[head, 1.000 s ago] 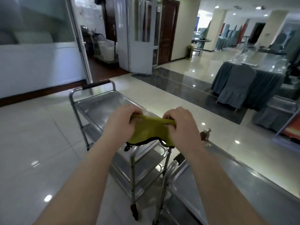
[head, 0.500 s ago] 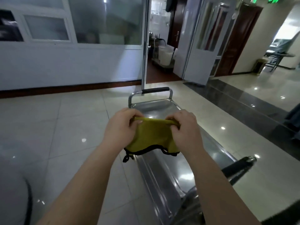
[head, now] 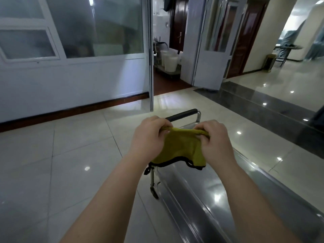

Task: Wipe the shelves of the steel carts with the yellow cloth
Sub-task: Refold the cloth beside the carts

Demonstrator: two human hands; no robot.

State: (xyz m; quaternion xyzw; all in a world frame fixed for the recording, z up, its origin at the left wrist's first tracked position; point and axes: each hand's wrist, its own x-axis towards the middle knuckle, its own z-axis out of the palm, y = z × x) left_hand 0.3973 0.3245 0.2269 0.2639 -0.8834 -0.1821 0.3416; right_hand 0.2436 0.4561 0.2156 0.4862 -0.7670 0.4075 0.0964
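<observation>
Since half a second ago my view has swung left and dropped a little; both hands keep the same grip on the cloth.

Nearest me, the steel cart (head: pixel 177 202) runs from the near right corner away toward the middle, its top shelf (head: pixel 210 190) bare and glossy. Above its far end my left hand (head: pixel 149 135) and right hand (head: pixel 216 141) hold the yellow cloth (head: pixel 182 149) in the air, clear of the shelf. The fingers (head: pixel 163 128) of each hand are curled and pinch the bunched top edge, with the rest hanging slack down to a black-trimmed hem.

I judge the cloth light, soft and limp. It will sag wherever it is unsupported, so I would fold it into a pad under a flat palm before wiping; the polished steel should let it slide easily.

Just beyond my knuckles is the cart's black handle (head: pixel 182 115). Farther off, white buckets (head: pixel 169 63) stand in an open doorway (head: pixel 168 81).
</observation>
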